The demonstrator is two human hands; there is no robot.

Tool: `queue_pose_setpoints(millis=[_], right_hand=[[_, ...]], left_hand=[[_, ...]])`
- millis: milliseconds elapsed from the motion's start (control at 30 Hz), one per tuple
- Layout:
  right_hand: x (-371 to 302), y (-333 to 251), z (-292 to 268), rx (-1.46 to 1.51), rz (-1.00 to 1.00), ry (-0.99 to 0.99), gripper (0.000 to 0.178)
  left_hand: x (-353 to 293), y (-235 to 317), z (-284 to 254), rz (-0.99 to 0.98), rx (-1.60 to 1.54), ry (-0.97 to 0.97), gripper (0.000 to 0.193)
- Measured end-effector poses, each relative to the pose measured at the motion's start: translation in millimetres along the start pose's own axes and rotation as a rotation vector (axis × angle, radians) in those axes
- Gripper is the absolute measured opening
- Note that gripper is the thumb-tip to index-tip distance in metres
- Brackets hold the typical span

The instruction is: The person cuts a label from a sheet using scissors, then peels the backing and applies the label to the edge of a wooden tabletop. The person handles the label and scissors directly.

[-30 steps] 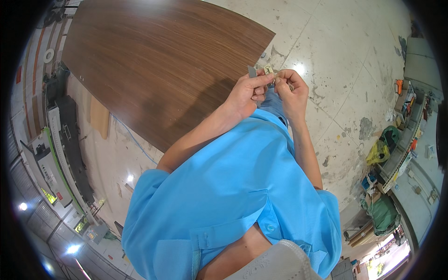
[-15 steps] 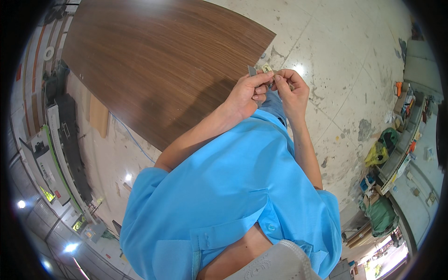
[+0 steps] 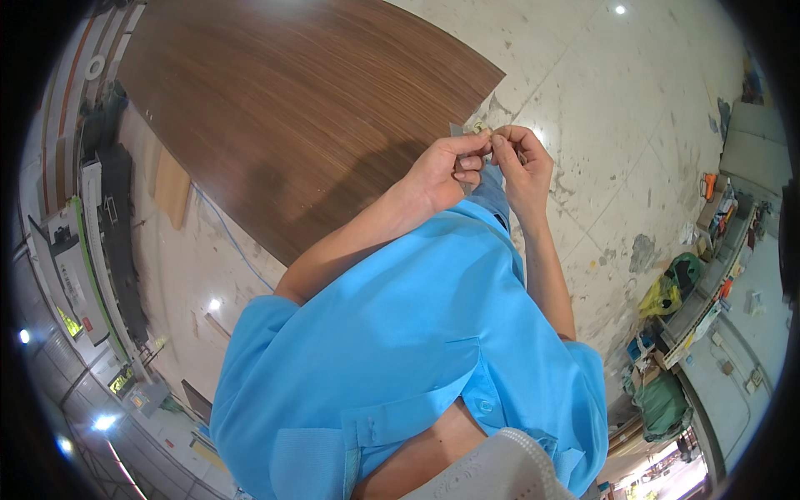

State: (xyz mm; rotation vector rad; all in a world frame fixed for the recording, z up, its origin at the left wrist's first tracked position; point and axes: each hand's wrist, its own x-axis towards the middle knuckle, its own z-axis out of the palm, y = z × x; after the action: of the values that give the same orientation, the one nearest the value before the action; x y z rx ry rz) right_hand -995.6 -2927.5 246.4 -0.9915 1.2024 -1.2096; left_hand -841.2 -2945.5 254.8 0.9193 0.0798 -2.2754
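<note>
My left hand is closed, its thumb and fingers pinching a small yellowish printed piece, perhaps a label. A flat grey strip sticks up beside it from the same hand; its lower end is hidden behind the fingers. Close against the left thumb tip, my right hand has thumb and forefinger pressed together. What those fingertips hold is too small to make out. Both hands are in front of my body, by the near right corner of a brown wood-grain panel.
Left of the panel, a tan board and a thin blue hose lie on the floor. A long machine stands at the far left. Along the right run cluttered shelves with bags and an orange-handled tool.
The view has shifted slightly. Less of the yellowish piece shows above my left fingers, and the grey strip has turned a little. Both hands stay close together.
</note>
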Motion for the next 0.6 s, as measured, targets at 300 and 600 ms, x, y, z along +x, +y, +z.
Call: queue_pose_setpoints(millis=[300, 600], right_hand=[[7, 0, 2, 0.01, 0.035, -0.035, 0.011], [13, 8, -2, -0.089, -0.011, -0.044, 0.009]], left_hand=[[3, 1, -3, 0.034, 0.012, 0.017, 0.01], [8, 0, -6, -0.021, -0.073, 0.066, 0.007]])
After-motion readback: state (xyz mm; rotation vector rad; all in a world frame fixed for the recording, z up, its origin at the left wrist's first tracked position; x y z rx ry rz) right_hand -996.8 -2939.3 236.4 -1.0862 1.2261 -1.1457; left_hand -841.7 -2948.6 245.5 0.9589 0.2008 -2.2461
